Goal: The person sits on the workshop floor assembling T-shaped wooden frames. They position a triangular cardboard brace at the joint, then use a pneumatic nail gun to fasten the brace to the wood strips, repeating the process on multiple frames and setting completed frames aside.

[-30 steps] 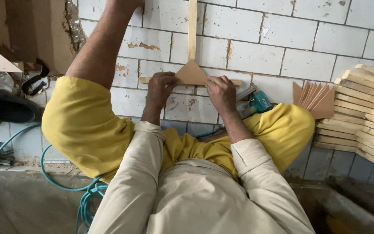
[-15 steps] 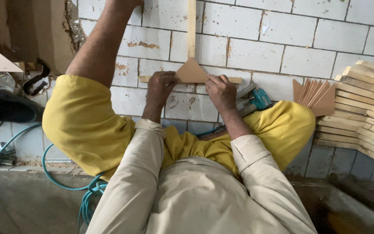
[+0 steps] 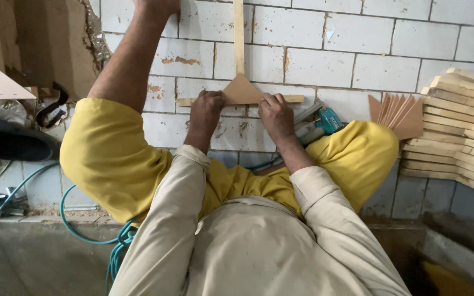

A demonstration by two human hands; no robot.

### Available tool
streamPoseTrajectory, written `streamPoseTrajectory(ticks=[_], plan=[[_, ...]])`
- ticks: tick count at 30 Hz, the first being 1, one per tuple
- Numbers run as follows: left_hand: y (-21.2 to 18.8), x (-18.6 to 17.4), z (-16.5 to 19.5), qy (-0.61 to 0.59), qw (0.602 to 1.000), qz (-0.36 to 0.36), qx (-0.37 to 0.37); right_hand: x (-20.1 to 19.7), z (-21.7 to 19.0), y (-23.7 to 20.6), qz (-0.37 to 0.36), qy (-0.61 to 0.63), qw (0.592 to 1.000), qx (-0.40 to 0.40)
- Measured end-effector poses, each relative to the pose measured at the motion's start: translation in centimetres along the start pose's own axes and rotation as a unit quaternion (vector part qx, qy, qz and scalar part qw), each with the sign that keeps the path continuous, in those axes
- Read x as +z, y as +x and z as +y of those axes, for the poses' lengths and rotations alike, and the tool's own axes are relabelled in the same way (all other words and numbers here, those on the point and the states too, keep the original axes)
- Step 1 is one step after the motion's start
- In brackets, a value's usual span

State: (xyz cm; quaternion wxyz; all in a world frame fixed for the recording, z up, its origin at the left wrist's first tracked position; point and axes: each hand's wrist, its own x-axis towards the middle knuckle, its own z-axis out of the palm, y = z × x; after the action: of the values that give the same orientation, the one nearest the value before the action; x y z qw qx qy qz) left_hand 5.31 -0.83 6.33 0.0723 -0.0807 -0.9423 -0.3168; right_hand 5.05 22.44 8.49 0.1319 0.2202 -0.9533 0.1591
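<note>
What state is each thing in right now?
Left hand: pressing the thin horizontal wooden strip to the floor.
Right hand: on the brown triangular wooden gusset, which lies flat over the strip joint.
Teal power tool: lying idle.
Spare triangular pieces: stacked, untouched.
Pale wooden slats: piled.

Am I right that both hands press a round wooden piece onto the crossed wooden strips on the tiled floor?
Not quite. The head view shows the piece is a triangular wooden piece, not round. The left hand and right hand do press it onto the crossed wooden strips on the tiled floor.
</note>
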Motion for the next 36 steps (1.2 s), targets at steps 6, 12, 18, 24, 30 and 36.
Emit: streamPoseTrajectory(ticks=[6, 12, 18, 24, 30, 36], plan=[[-0.1, -0.3, 0.0, -0.010, 0.997, 0.033, 0.070, -2.7, -2.1, -6.3, -0.026, 0.009, 0.852, 0.523], [-0.5, -0.1, -0.4, -0.001, 0.999, 0.000, 0.047, 0.1, 2.7, -9.0, 0.055, 0.156, 0.745, 0.647], [-0.3, -0.5, -1.5, -0.008, 1.000, 0.002, 0.022, 2.7, 5.8, -8.9, 0.114, 0.207, 0.714, 0.659], [0.0, -3.7, -1.6, -0.002, 0.999, 0.038, 0.016, 2.7, 6.1, -7.7, 0.195, 0.347, 0.698, 0.595], [0.7, -1.5, -2.1, -0.009, 0.998, 0.053, 0.033, 0.2, 5.3, -7.3, 0.241, 0.417, 0.730, 0.485], [1.9, 2.3, -2.2, -0.034, 0.998, 0.030, 0.040, -3.9, 1.8, -3.0, 0.148, 0.480, 0.703, 0.503]])
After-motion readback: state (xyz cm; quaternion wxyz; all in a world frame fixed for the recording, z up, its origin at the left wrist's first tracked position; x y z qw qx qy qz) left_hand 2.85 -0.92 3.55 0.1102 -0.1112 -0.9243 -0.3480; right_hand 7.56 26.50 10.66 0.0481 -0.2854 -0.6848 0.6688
